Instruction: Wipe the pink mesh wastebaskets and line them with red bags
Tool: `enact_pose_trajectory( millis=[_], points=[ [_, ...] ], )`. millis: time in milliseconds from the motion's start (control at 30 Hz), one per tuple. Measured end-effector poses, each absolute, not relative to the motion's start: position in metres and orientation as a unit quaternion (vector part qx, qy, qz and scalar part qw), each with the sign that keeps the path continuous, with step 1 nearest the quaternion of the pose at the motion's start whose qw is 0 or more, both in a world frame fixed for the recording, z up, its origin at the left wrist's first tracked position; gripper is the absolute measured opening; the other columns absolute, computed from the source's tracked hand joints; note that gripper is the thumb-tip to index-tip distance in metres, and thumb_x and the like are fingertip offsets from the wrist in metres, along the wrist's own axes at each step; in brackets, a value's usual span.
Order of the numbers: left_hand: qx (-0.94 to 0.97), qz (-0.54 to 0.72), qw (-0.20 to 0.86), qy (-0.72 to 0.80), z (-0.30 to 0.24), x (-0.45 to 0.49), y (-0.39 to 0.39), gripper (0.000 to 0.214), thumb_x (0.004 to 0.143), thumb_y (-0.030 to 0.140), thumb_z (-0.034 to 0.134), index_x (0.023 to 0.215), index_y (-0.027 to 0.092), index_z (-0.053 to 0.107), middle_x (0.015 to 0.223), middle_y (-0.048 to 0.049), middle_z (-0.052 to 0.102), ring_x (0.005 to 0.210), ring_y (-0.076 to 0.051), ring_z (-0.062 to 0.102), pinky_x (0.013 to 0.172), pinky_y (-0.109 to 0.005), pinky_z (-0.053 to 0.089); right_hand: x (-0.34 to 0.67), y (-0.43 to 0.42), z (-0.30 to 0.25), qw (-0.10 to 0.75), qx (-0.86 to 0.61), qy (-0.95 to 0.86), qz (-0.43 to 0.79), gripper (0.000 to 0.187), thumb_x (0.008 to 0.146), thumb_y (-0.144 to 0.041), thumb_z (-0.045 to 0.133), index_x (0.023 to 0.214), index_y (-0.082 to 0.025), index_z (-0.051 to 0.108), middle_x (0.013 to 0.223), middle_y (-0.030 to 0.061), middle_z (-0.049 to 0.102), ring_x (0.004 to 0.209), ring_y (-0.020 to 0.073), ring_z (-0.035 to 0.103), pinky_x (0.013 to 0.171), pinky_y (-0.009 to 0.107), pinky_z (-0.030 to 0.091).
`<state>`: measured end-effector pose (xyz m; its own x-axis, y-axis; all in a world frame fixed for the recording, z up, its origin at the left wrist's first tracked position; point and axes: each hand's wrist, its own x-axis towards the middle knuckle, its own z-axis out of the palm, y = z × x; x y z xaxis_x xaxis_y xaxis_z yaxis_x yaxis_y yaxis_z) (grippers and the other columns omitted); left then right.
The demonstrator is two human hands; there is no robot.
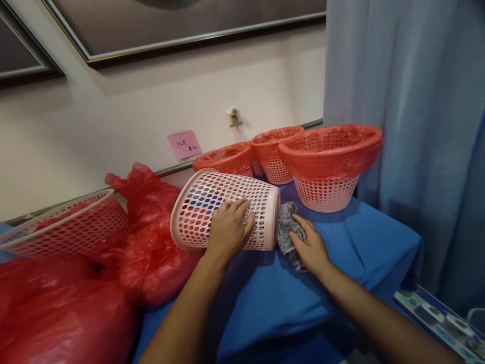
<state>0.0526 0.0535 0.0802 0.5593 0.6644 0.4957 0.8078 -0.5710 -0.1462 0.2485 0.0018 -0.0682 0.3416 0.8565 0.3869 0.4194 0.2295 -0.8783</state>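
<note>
A pale pink plastic basket [197, 212] with a lattice of holes lies on its side, its rim to the left and its base to the right. My left hand [231, 227] is closed over the near side of it, fingers curved against the lattice and thumb toward the base. A grey speckled cloth [286, 230] is bunched in my right hand [310, 245], which is closed on it between thumb and fingers. The cloth touches the basket's base. Part of the cloth hangs down toward the blue tablecloth [265, 303].
Lined with red plastic bags, a large basket [326, 192] and two smaller baskets [278, 169] [227, 162] stand behind. Full red bags [159, 263] and another basket [68, 227] crowd the left. A pink note [184, 144] and a socket [234, 117] are on the wall; a blue curtain [409, 126] hangs right.
</note>
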Motion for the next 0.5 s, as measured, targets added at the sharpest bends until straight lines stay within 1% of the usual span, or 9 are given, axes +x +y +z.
enact_pose_trajectory(
  millis=[33,133,200,267,400,433,500],
  points=[
    [-0.863,-0.197,0.183,-0.428,0.08,0.052,0.053,0.04,0.101,0.034,0.049,0.132,0.017,0.068,0.14,-0.0109,0.07,0.117,-0.032,0.064,0.103,-0.053,0.05,0.244,0.001,-0.07,0.553,-0.592,-0.555,0.192,0.051,0.089,-0.031,0.054,0.138,-0.019,0.063,0.13,0.0128,0.07,0.12,0.0261,0.068,0.108,0.042,0.053],
    [-0.86,-0.204,0.185,-0.429,0.079,0.052,0.053,0.039,0.101,0.034,0.05,0.132,0.018,0.068,0.139,-0.0104,0.07,0.118,-0.032,0.064,0.103,-0.053,0.05,0.24,-0.005,-0.076,0.446,-0.613,-0.616,0.214,0.045,0.083,-0.024,0.059,0.126,-0.022,0.072,0.123,0.0114,0.074,0.115,0.0277,0.071,0.106,0.042,0.054],
    [-0.859,-0.208,0.186,-0.429,0.079,0.052,0.052,0.039,0.101,0.034,0.049,0.132,0.019,0.069,0.138,-0.0102,0.07,0.118,-0.032,0.064,0.103,-0.053,0.05,0.249,-0.003,-0.076,0.402,-0.613,-0.633,0.25,0.045,0.081,-0.022,0.06,0.124,-0.022,0.073,0.121,0.0103,0.076,0.112,0.028,0.072,0.104,0.043,0.055],
    [-0.858,-0.209,0.187,-0.431,0.078,0.052,0.052,0.04,0.101,0.034,0.049,0.132,0.018,0.068,0.138,-0.0103,0.071,0.119,-0.033,0.064,0.104,-0.053,0.05,0.262,0.007,-0.072,0.415,-0.607,-0.618,0.278,0.048,0.082,-0.023,0.06,0.128,-0.022,0.071,0.123,0.0097,0.076,0.11,0.0276,0.073,0.102,0.043,0.056],
    [-0.857,-0.21,0.185,-0.433,0.078,0.052,0.051,0.041,0.101,0.035,0.05,0.132,0.017,0.068,0.137,-0.0111,0.071,0.12,-0.033,0.064,0.104,-0.054,0.05,0.272,0.033,-0.063,0.496,-0.615,-0.549,0.272,0.054,0.09,-0.028,0.054,0.142,-0.016,0.059,0.133,0.0126,0.071,0.118,0.0263,0.07,0.106,0.045,0.053],
    [-0.856,-0.21,0.184,-0.434,0.078,0.052,0.052,0.04,0.101,0.034,0.051,0.132,0.017,0.069,0.137,-0.011,0.071,0.12,-0.033,0.064,0.104,-0.054,0.05,0.269,0.036,-0.062,0.499,-0.614,-0.548,0.273,0.054,0.09,-0.028,0.053,0.143,-0.015,0.058,0.133,0.0129,0.071,0.119,0.0256,0.069,0.106,0.044,0.053],
    [-0.855,-0.212,0.185,-0.437,0.078,0.051,0.052,0.04,0.1,0.034,0.052,0.132,0.018,0.069,0.137,-0.0104,0.071,0.12,-0.033,0.064,0.104,-0.053,0.05,0.26,0.034,-0.064,0.48,-0.604,-0.568,0.288,0.051,0.088,-0.026,0.056,0.137,-0.015,0.063,0.129,0.0126,0.073,0.116,0.0251,0.07,0.106,0.041,0.053]
  ],
)
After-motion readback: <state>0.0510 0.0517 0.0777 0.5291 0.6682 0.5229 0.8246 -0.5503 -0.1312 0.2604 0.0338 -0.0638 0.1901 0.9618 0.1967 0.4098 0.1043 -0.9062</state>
